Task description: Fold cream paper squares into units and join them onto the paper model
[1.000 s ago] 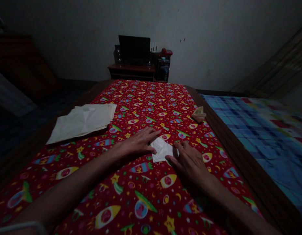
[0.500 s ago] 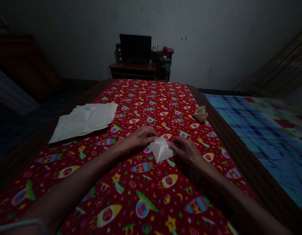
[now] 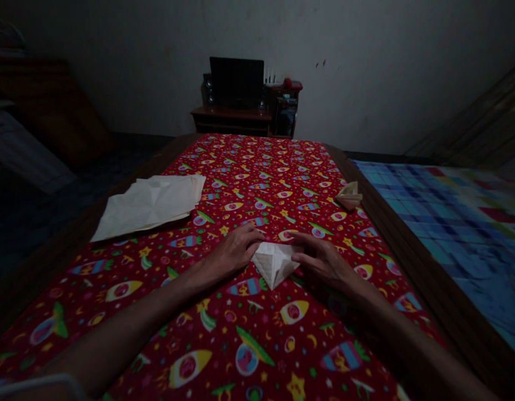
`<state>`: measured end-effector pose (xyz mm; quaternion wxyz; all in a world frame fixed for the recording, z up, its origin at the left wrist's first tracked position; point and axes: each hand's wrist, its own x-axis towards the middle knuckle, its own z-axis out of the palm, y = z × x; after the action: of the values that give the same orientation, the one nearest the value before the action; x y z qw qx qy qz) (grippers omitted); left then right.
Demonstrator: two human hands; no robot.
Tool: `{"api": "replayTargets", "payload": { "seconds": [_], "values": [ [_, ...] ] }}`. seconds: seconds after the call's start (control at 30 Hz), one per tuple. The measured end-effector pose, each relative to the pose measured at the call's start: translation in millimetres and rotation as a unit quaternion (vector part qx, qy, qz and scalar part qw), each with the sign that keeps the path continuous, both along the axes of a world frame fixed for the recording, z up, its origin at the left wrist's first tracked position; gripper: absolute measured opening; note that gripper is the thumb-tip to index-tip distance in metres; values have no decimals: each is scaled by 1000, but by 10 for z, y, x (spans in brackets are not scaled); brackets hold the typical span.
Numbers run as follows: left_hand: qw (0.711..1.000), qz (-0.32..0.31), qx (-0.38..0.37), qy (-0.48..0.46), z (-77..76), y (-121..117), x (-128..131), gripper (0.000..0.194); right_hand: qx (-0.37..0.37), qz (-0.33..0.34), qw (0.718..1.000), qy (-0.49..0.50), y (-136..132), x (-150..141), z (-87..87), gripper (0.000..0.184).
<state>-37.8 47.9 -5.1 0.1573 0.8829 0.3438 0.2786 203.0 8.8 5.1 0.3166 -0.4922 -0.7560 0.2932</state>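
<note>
A small folded white paper (image 3: 275, 263) lies on the red rocket-patterned cloth (image 3: 249, 328) in the middle of the table. My left hand (image 3: 230, 253) rests at the paper's left edge, fingertips curled onto it. On the other side my right hand (image 3: 321, 257) has its fingers pressed together against the paper's right edge. The paper shows raised creases and points toward me.
A stack of creased cream paper sheets (image 3: 151, 204) lies at the left of the table. A small folded paper figure (image 3: 349, 195) sits near the right edge. A blue checked mattress (image 3: 450, 223) lies to the right. A dark screen on a cabinet (image 3: 241, 92) stands against the far wall.
The paper was flat under my hands a second ago. Both hands have closed in on its sides and its creases have risen into a pointed shape. The view has shifted slightly.
</note>
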Motion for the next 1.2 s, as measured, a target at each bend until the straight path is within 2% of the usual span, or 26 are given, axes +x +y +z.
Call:
{"api": "replayTargets", "payload": {
  "seconds": [0.1, 0.2, 0.33, 0.4, 0.47, 0.6, 0.73, 0.87, 1.0, 1.2],
  "values": [
    [1000, 9, -1, -15, -14, -8, 12, 20, 15, 24, 999, -44, -28, 33, -48, 53],
    [999, 13, -26, -30, 12, 1, 9, 23, 46, 6, 994, -102, -32, 34, -137, 49],
    [997, -40, -66, -17, 42, 36, -23, 30, 69, 9, 989, -133, -28, 37, -240, 42],
    [996, -68, -60, 5, 22, 61, -30, 39, 75, 10, 988, -133, -27, 34, -253, 41],
    [996, -71, -38, 24, -18, 86, -17, 44, 77, 0, 988, -134, -30, 15, -229, 38],
    [998, -38, -9, 54, -80, 117, 37, 37, 67, -10, 987, -144, -46, -50, -125, 26],
    [998, -29, 3, 53, -47, 105, 55, 32, 70, -9, 989, -131, -68, -69, -91, 14],
    [997, -44, 23, 56, 31, 70, 39, 28, 107, -5, 986, -127, -79, -42, -160, 14],
    [994, -79, 6, 72, 57, 50, 22, 12, 138, 5, 983, -118, -97, -30, -194, 15],
    [995, -72, -29, 64, 48, -18, -10, 6, 173, 35, 976, -126, -153, -6, -218, 14]
  ]
}}
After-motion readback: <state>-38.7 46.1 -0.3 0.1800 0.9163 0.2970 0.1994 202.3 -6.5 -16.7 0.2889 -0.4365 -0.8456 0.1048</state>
